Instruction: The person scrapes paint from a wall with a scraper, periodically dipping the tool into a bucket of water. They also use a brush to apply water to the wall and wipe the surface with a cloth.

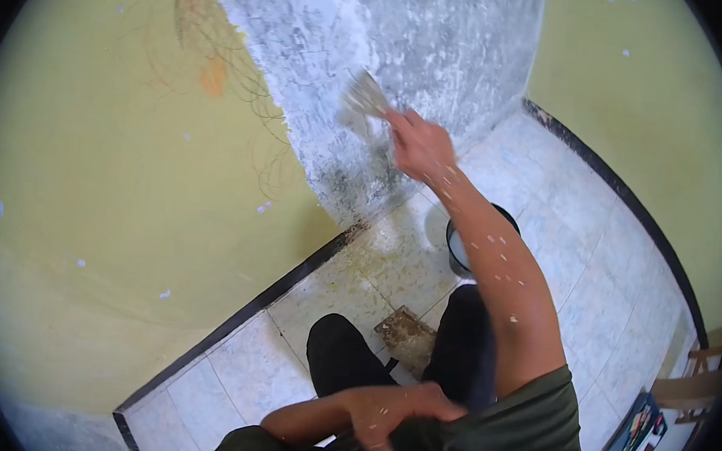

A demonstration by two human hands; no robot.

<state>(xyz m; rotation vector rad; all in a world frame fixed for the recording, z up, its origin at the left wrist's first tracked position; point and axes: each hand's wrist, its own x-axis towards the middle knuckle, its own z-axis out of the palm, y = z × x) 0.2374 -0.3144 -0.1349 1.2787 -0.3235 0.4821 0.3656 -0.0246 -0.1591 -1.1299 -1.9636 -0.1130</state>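
My right hand (422, 148) is closed round the handle of a wide brush (365, 94), whose blurred bristles are against or close to the grey and white bare patch of wall (316, 35). Flecks of pale material dot the right forearm. Low in the view, my left hand (380, 414) is held near my body with its fingers apart and nothing in it. A dark bucket (458, 248) with pale contents stands on the floor, partly hidden by my right forearm.
Yellow-green wall (125, 207) with scribbles lies left, another at right. A brown stained board (407, 335) lies between my knees on the tiled floor (239, 369). An open toolbox (637, 430) and a wooden chair or stool (692, 387) stand at lower right.
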